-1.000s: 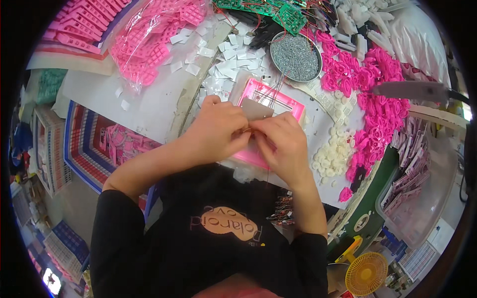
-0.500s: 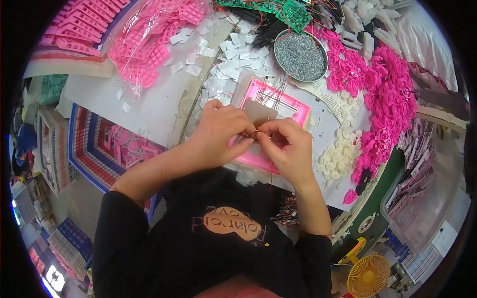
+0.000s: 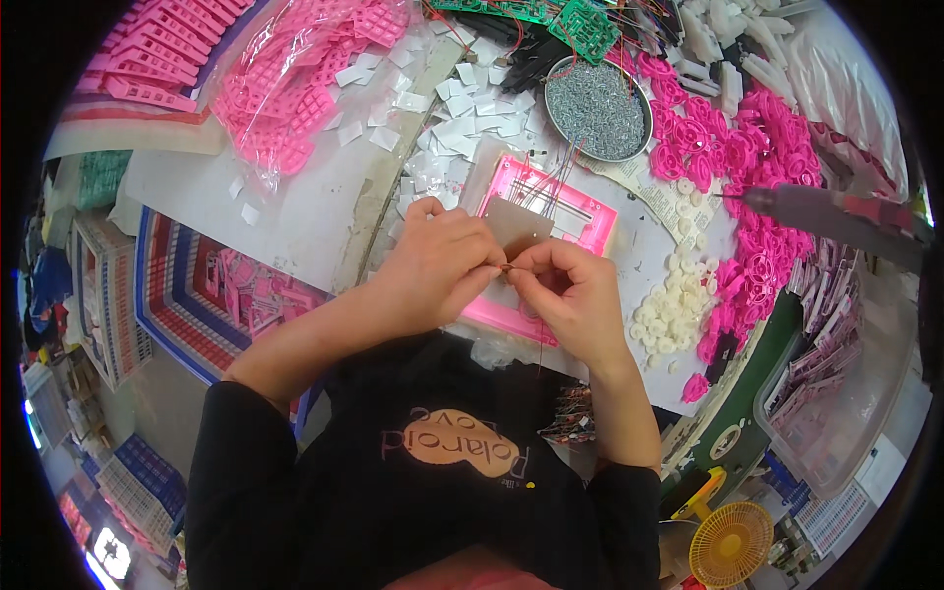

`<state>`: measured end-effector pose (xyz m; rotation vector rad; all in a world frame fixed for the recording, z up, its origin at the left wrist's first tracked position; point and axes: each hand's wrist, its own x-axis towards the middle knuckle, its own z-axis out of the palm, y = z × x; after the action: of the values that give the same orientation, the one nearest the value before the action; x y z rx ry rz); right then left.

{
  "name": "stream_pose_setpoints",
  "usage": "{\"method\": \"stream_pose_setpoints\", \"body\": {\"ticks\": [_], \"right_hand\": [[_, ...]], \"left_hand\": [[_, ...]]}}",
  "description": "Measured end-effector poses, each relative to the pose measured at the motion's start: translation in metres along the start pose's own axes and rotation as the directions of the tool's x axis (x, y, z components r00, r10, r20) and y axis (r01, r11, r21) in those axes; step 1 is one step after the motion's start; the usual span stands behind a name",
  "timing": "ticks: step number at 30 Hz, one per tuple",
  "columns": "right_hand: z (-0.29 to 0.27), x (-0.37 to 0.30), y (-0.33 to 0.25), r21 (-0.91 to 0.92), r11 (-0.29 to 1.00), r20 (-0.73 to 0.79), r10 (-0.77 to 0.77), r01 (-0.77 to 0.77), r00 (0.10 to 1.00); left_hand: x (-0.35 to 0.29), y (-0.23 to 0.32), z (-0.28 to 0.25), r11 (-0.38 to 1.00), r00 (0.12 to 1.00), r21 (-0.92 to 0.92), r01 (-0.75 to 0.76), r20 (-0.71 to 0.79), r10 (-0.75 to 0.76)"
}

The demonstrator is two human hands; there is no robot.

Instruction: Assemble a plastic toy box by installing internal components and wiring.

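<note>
Over a pink plastic housing (image 3: 506,317), my left hand (image 3: 440,258) and my right hand (image 3: 572,293) meet with fingertips pinched on a thin, dark reddish wire (image 3: 505,267). Its exact ends are hidden by the fingers. A brownish-grey flat plate (image 3: 515,224) lies on the housing just beyond my fingertips. Several thin wires (image 3: 557,187) rise from the far part of the housing. Below my right hand, a fine wire hangs down toward the table edge.
A round metal dish of small screws (image 3: 598,110) stands beyond the housing. White round parts (image 3: 669,310) and pink ring-shaped parts (image 3: 767,236) lie on the right, with an electric screwdriver (image 3: 826,211) above them. White squares (image 3: 472,108) and bagged pink parts (image 3: 285,88) lie far left; green circuit boards (image 3: 582,29) lie behind.
The electric screwdriver has swung leftward over the pink ring-shaped parts. My fingertips have closed tighter together, and the small wire loop seen between them earlier looks smaller.
</note>
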<state>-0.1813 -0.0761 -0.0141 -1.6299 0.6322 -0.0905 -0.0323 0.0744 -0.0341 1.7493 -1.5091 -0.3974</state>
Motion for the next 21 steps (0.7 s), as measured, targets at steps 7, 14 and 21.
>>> {"method": "stream_pose_setpoints", "body": {"ticks": [7, 14, 21], "right_hand": [[-0.0024, 0.0013, 0.0022, -0.012, 1.0, 0.034, 0.005, -0.005, 0.999], [-0.0028, 0.0009, -0.0003, 0.023, 0.999, 0.032, 0.04, -0.041, 0.999], [-0.0016, 0.0008, 0.0005, -0.086, 0.995, -0.01, -0.053, 0.052, 0.999]], "left_hand": [[-0.0025, 0.0037, -0.0041, 0.999, 0.999, 0.025, 0.032, -0.004, -0.032], [-0.0022, 0.0031, -0.0053, 0.998, 0.998, 0.012, 0.054, -0.034, -0.053], [-0.0022, 0.0052, -0.0044, 0.998, 0.998, -0.001, 0.069, -0.011, -0.069]]}}
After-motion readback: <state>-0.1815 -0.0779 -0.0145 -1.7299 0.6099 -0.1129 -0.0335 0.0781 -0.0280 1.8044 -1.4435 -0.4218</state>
